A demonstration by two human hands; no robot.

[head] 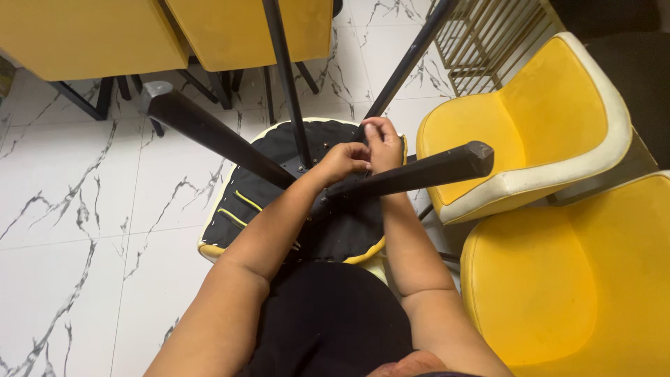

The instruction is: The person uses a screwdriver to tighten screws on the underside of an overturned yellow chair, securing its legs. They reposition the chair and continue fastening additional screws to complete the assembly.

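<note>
An overturned yellow chair (241, 209) lies in front of me with its black fabric underside (349, 230) facing up. Two thick black legs point up: one (209, 129) to the left, one (419, 171) to the right. Thin black metal rods (286, 77) cross above the base. My left hand (342, 162) and my right hand (382, 143) meet at the middle of the base, fingers pinched together on something small where the rods join; what they grip is hidden.
Two upright yellow chairs (551, 126) (579, 279) stand close on the right. A yellow table (84, 35) and another yellow seat (244, 28) are at the top left. A gold wire rack (488, 42) is at the top right. White marble floor (70, 230) lies to the left.
</note>
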